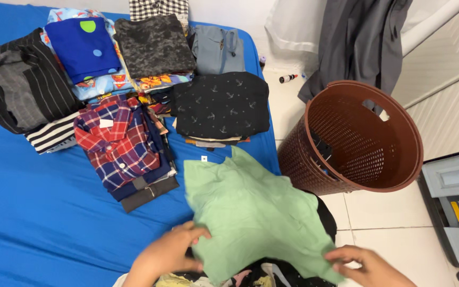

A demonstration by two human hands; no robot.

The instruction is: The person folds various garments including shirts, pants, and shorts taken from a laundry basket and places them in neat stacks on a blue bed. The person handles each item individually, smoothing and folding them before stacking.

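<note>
Blue bed sheet [38, 212] fills the left side, piled with folded clothes [128, 79] in neat stacks. White tiled floor [399, 244] runs along the right, evenly lit. A brown perforated laundry basket [357, 138] stands on the tiles just beside the bed. Grey garment [357, 37] hangs behind it, a grey plastic box [458, 207], possibly a toolbox, sits at the right edge

From my view I see only two bare hands and a short part of each forearm at the bottom edge. The left hand [168, 252] has no glove, no ring and no watch that I can see. The right hand [370, 266] is bare too. No sleeve reaches the wrists; short, plain fingernails show.
</note>
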